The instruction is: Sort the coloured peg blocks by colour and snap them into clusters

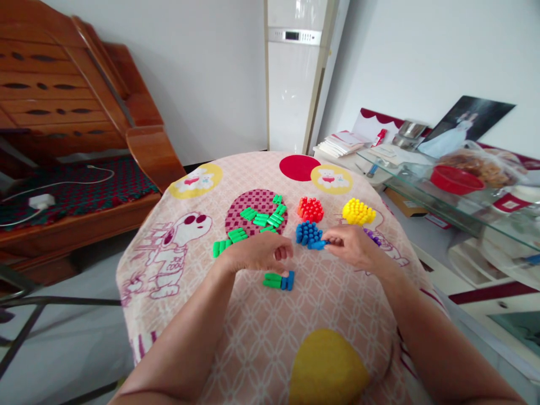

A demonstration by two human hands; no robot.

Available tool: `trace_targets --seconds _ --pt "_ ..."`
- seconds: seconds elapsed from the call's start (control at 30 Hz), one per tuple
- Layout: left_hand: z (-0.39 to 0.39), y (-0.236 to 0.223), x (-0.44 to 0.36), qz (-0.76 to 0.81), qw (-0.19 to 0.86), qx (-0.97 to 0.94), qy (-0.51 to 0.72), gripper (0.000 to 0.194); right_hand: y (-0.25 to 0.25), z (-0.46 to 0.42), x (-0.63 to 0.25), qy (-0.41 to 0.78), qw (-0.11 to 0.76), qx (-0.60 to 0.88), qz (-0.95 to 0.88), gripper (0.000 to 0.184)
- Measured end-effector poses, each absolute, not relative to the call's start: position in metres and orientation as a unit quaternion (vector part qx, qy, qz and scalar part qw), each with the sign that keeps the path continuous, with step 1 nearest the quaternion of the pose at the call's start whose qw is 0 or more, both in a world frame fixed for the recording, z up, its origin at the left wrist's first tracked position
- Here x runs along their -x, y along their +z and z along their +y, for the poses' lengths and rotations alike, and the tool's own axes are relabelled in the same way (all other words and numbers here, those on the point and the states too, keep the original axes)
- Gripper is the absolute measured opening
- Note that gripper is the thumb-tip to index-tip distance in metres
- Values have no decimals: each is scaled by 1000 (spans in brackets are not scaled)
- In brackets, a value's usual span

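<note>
My left hand (pixel 262 252) hovers over the middle of the table, its fingers curved and apart with nothing between them. Just below its thumb lies a joined piece, with a green plastic part (pixel 272 280) at its left and a blue part (pixel 288 280) at its right. My right hand (pixel 355 246) pinches a small blue plastic piece (pixel 317 245) at the near edge of the blue cluster (pixel 307 232). Several green plastic pieces (pixel 261 220) are scattered beyond my left hand. Purple pieces (pixel 373 237) show partly behind my right hand.
Beyond the blue cluster stand a red cluster (pixel 310 209) and a yellow cluster (pixel 358 212). A patterned cloth (pixel 248 343) covers the round table. To the right is a glass shelf (pixel 422 180) with a red bowl (pixel 457 179); a wooden bench (pixel 145 146) stands left.
</note>
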State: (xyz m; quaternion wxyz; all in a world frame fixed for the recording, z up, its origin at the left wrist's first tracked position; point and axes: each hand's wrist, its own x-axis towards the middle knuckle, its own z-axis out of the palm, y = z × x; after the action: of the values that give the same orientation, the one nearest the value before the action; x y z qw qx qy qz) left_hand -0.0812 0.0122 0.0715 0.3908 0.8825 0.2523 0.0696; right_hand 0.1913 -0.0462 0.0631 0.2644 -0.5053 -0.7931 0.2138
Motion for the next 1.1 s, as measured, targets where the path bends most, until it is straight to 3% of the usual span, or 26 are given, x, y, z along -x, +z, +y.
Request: trace_targets --seconds 0.1,0.23,0.53,0.67,0.77,0.9,1.1 --pt "-2 68 71 273 293 -916 4 28 58 -44 -193 169 201 507 -821 12" --pt "-16 61 56 289 216 -932 -38 31 49 -39 -189 112 178 509 -834 12" --pt "-22 54 51 286 179 -941 -38 21 43 -38 -181 79 190 529 -823 15" --pt "-11 49 52 328 167 -930 8 28 45 -40 -180 67 211 533 -817 14" --pt "5 47 56 341 222 -911 69 21 45 -42 -179 57 251 534 -806 12" --pt "22 45 63 319 375 -855 166 12 46 -45 -173 90 298 526 -791 13" --pt "26 39 58 280 554 -726 296 26 51 -51 -162 219 317 506 -771 22"
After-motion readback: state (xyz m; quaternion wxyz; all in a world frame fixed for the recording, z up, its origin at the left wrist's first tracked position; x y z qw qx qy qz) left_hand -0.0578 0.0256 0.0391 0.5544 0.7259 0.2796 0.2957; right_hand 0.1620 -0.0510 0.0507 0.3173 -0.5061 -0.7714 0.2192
